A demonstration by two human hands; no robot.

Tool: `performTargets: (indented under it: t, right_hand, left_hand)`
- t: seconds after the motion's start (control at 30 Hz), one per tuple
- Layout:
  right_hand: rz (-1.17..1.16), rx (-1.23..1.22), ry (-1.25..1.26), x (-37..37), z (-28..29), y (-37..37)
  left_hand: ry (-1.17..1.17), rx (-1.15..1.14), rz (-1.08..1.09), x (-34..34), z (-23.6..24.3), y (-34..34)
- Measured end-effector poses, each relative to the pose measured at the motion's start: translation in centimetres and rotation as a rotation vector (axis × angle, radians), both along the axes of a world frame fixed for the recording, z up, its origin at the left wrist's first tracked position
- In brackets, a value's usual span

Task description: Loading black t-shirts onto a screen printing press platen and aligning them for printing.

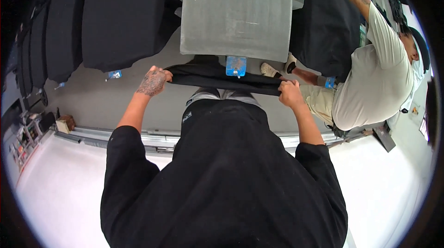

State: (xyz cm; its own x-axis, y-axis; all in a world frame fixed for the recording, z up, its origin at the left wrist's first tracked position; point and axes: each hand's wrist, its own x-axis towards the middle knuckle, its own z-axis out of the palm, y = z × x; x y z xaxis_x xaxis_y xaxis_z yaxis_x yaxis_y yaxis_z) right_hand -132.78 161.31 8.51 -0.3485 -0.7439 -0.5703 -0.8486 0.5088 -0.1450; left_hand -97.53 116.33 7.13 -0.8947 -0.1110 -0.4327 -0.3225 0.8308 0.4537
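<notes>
A: so where was the black cloth (222,80) at this point, and what was being done with it?

B: it was held stretched crosswise just off the near end of the bare grey board (236,14), with the blue bracket (236,66) seen in front of it. One end was clenched in the left hand (156,80), fingers curled closed around it, and the other was gripped the same way by the right hand (290,93). Seemed like the spreading step, edge pulled taut

A: and what was called for next?

B: level ends and a clear path past the bracket, probably. Whether the bracket was touched by the cloth couldn't be told
</notes>
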Motion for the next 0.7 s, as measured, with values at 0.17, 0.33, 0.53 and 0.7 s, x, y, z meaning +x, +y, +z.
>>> performTargets:
  t: [0.17,0.33,0.53,0.7]
  right_hand:
    - [-0.040,-0.295,0.021,-4.3,1.0,0.5]
    - [-0.214,-0.441,0.232,-10.3,6.8,-5.4]
    - [-0.104,-0.496,-0.079,-6.6,4.7,-9.0]
    - [-0.465,-0.483,0.091,-16.2,7.9,-8.7]
  left_hand:
    - [0.274,-0.011,-0.155,-5.4,1.7,-3.5]
    - [0.298,0.178,-0.216,-10.0,6.2,-4.7]
    - [0.500,0.026,0.105,-12.3,7.0,-15.5]
    - [-0.045,0.156,-0.037,-17.9,9.8,-8.5]
